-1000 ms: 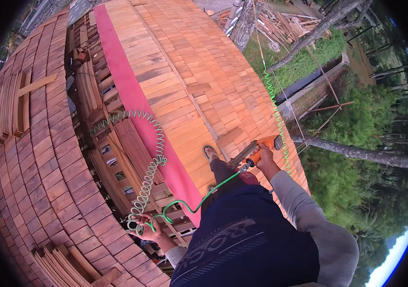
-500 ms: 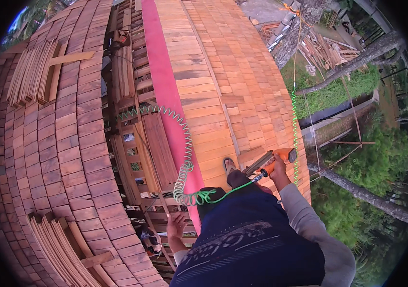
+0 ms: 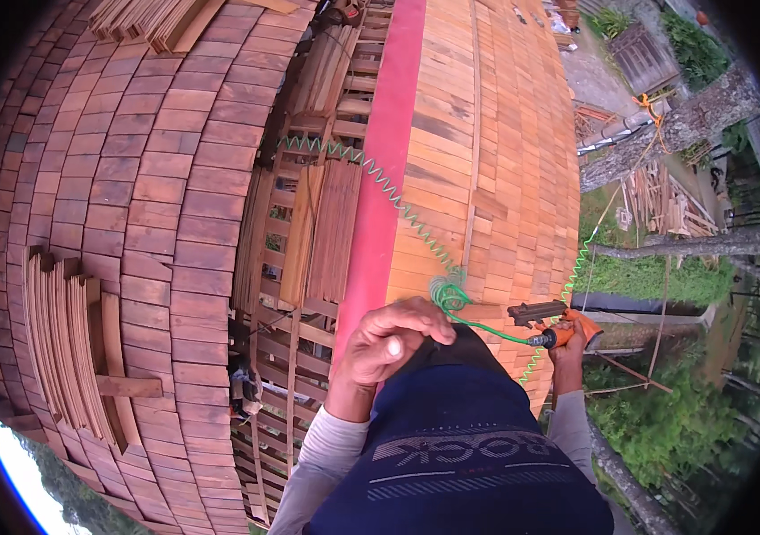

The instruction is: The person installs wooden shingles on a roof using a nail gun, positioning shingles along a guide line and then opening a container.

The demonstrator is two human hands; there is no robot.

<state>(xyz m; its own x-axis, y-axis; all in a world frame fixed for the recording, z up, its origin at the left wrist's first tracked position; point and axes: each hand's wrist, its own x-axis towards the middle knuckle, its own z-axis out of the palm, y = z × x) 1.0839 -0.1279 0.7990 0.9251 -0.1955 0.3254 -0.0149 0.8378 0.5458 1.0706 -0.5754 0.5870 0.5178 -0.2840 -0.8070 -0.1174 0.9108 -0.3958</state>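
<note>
Left hand (image 3: 395, 336) moved right, near coiled air hose (image 3: 451, 301); grip half-curled, empty. Right hand (image 3: 567, 350): grip closed round orange nail gun (image 3: 590, 331).

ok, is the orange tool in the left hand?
No, the right hand grips the orange tool.

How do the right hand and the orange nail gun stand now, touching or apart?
Touching. The head view shows the right hand wrapped around the orange nail gun at its handle.

Wide head cam, facing dn.
</note>
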